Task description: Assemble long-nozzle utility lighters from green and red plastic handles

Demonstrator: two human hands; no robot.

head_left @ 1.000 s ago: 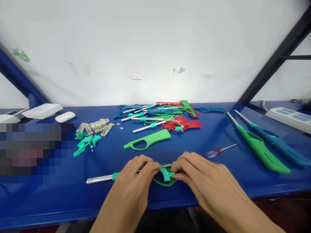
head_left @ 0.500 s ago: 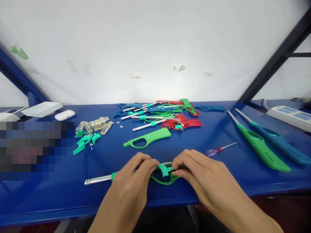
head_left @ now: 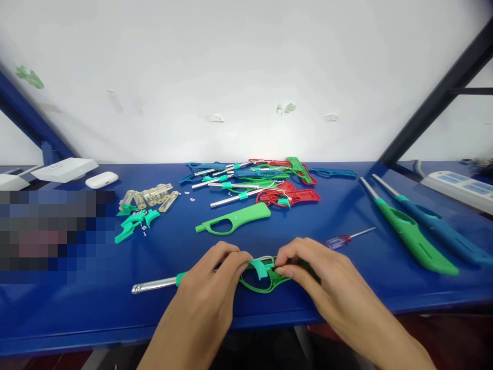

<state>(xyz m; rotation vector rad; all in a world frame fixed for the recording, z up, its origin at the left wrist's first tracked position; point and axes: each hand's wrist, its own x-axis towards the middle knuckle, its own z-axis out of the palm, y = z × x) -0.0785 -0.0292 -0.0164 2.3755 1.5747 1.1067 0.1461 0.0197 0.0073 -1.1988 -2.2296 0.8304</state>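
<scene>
a green lighter (head_left: 269,281), its shell open, is laid at the near edge of the blue table (head_left: 77,313), long axis left to right, metal tube (head_left: 154,284) pointing left. the left hand (head_left: 215,288) is curled over its neck, fingertips pressed together just beside the teal trigger (head_left: 259,268). the right hand (head_left: 319,277), palm down, is pinched on the body just right of the trigger
</scene>
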